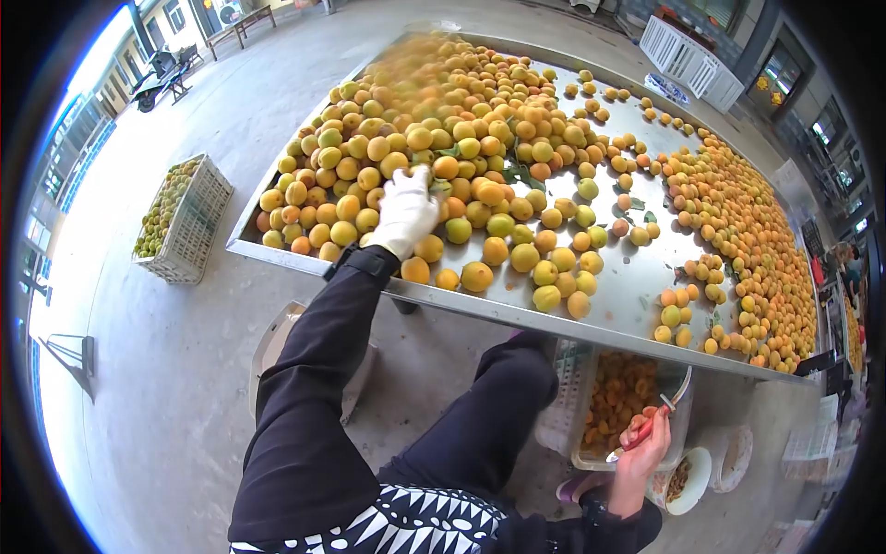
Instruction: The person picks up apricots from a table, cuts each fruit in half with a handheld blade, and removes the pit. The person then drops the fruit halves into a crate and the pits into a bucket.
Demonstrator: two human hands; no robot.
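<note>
Head view: left hand (408, 214) outstretched among fruits (495, 250).

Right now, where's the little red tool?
In the head view's lower right, the red tool is in the person's right hand, seen against the tub of orange pieces.

Concrete floor (175, 425) all around me. To my left: white plastic crate (205, 224) loaded with greenish fruit, standing on the ground, well apart. Nearer the left edge I've got a dark metal stand (88, 355). Farther off, a scooter (155, 81), then a long bench (242, 22). Top right I see a white slatted enclosure (683, 51), blue-and-white item (666, 89) beside it, too small to tell. Also a doorway (773, 78) with yellow-orange decorations. Far right: another person (844, 255), mostly hidden; pale crates (812, 434), blurred.
</note>
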